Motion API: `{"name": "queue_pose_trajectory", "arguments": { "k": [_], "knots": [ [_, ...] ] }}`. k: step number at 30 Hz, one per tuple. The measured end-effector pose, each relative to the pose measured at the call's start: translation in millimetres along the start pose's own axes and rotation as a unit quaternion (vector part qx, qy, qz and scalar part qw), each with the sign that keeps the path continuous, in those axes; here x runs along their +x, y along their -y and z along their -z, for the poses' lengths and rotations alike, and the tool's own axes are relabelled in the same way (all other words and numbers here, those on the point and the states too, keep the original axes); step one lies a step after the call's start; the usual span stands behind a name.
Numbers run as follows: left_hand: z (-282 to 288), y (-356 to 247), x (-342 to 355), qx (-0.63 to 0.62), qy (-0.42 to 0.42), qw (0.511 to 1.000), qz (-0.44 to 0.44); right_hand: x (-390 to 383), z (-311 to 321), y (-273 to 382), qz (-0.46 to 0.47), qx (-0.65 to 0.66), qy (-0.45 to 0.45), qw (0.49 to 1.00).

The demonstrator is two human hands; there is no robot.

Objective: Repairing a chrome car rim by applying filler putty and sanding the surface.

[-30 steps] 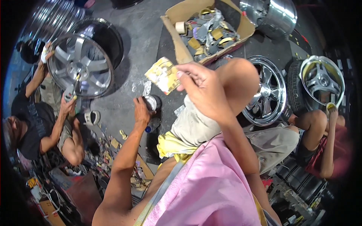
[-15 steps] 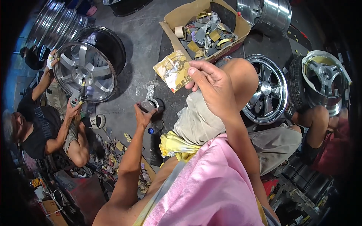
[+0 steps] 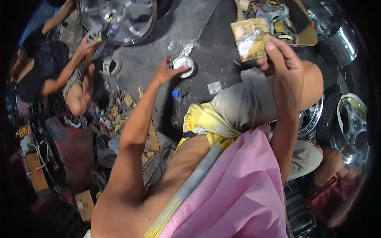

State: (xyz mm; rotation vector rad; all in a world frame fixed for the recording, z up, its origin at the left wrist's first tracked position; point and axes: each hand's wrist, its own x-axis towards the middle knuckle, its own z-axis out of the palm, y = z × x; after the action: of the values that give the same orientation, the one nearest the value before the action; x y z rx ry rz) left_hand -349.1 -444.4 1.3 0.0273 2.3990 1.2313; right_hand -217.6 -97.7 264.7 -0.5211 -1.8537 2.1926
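Observation:
My right hand (image 3: pixel 283 67) pinches a worn yellow square of paper (image 3: pixel 249 37) with white patches, held up in front of the cardboard box. My left hand (image 3: pixel 168 71) has its fingers spread at a round metal can (image 3: pixel 183 62) on the dark floor; its thumb lies over the lid's near edge, the other fingers stand off to the left. Just below the can is a small container with a blue cap (image 3: pixel 176 93). Pink cloth (image 3: pixel 238 190) and yellow cloth (image 3: pixel 198 121) lie over my body beside my bent right leg.
At left a co-worker (image 3: pixel 47 71) holds a grey hand tool (image 3: pixel 94 35) at a wheel (image 3: pixel 119 12). A cardboard box (image 3: pixel 305 37) of scraps, steel rims (image 3: pixel 333 51) and another wheel (image 3: pixel 353 127) stand right. Another person (image 3: pixel 329 178) sits lower right. Scraps litter the left floor.
The view has shifted, so the surroundings sit differently. My right hand has moved rightward with the yellow paper. My left hand's fingers have loosened from around the can.

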Motion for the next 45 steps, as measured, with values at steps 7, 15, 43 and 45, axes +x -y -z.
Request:
{"name": "queue_pose_trajectory", "arguments": {
  "k": [7, 15, 43, 45],
  "knots": [
    [185, 95, -65, -0.122, -0.004, 0.971, 0.205, 14, -15, -9, 0.006, -0.045, 0.006, 0.999],
    [199, 310, -238, -0.156, -0.126, 0.836, 0.511, 28, -38, -22, -0.014, -0.093, 0.028, 0.995],
    [-101, 232, -209, 0.044, 0.045, 0.914, 0.402, 96, 29, 19, 0.075, -0.060, -0.052, 0.994],
    [-128, 268, -227, 0.180, -0.062, 0.928, 0.319, 100, 12, 15, 0.063, -0.051, -0.043, 0.996]
  ]
}}
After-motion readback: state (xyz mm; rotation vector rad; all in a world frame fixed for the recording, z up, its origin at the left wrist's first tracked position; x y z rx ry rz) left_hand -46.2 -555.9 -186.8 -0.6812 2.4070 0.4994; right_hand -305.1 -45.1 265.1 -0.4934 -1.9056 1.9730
